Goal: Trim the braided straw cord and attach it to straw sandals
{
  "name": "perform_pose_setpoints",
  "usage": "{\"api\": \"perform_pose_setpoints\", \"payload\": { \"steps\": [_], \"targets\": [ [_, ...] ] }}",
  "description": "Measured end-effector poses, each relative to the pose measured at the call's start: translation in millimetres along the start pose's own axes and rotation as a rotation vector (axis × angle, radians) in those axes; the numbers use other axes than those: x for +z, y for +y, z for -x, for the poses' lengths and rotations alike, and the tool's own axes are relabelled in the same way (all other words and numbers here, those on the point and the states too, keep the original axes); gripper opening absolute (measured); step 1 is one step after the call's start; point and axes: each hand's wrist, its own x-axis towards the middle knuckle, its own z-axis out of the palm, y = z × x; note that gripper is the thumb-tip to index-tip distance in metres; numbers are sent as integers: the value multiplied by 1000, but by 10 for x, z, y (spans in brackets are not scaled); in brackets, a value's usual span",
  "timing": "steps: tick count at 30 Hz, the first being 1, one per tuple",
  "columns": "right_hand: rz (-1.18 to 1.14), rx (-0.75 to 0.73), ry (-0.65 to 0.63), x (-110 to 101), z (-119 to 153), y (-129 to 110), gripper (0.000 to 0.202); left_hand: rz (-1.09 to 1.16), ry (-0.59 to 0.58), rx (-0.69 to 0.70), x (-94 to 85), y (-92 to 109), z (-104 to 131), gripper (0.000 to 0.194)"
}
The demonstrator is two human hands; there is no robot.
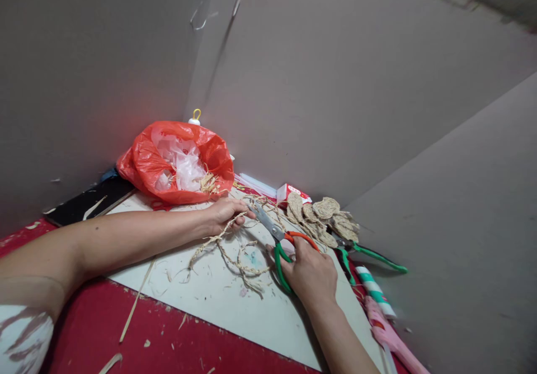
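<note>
My left hand [229,216] is closed on a braided straw cord [226,256], whose loose lengths trail in loops over the white board below. In my right hand [312,270] are scissors [274,231] with one orange and one green handle loop. Their metal blades point up and left, and the tips reach the straw at my left fingertips. I cannot tell whether the blades touch the strand. Beyond the scissors lies a heap of coiled, woven straw pieces [327,209].
A red plastic bag [142,159] with clear plastic and straw scraps stands at the back. Green-handled pliers [380,257], a red and white box [282,194] and a green-striped roll [373,290] lie along the right wall. Straw bits litter the white board [272,329] and red surface [168,340].
</note>
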Motion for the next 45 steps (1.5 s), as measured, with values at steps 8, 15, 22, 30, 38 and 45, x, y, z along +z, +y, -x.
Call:
{"api": "perform_pose_setpoints", "payload": {
  "steps": [8,15,22,30,38,45],
  "targets": [
    [-14,9,-16,8,12,-6,44,16,-7,-16,-49,-33,-35,10],
    [-81,79,-157,-2,17,-43,40,-10,65,65,18,-25,22,7],
    [-122,105,-217,-16,16,-76,43,-71,145,120,21,-77,-17,9],
    [-80,78,-216,-36,13,-76,44,-194,163,168,-31,-132,-76,9],
    [-40,68,-215,-6,13,-29,45,-145,155,154,-29,-99,-81,10],
    [-62,96,-197,3,17,-19,45,-176,168,183,-12,-79,-59,10]
  ]
}}
